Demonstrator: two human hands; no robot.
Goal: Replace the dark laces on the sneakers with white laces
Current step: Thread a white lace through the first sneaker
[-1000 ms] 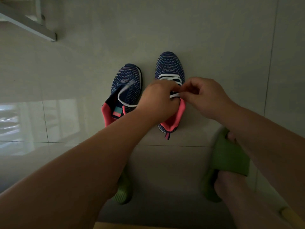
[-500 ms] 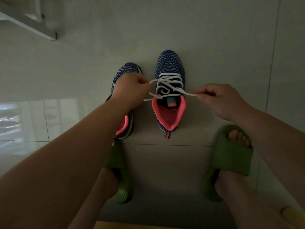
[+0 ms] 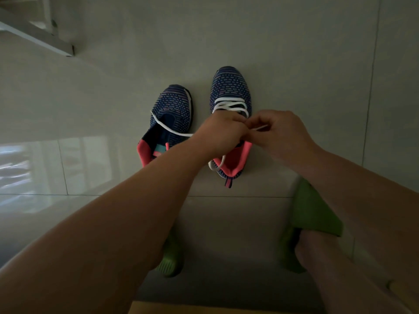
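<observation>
Both hands are bunched together over the right sneaker point(image 3: 231, 91). The white lace point(image 3: 229, 104) is pinched by the curled fingers of the left hand point(image 3: 221, 134) and right hand point(image 3: 281, 134). One loose end is draped leftward across the unlaced left sneaker point(image 3: 172, 107) on the tiled floor point(image 3: 294, 53).

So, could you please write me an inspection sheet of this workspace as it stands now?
Surface: glossy tiled floor, dimly lit.
Job's things: right sneaker threaded with white lace; left sneaker shows no lacing, one lace end lying across it.
Clutter: nothing seen.
Grippers: left hand and right hand meet over the right sneaker, both pinching the white lace.
Cables: nothing seen.
Surroundings: green slippers on the person's feet; pale frame at upper left.
</observation>
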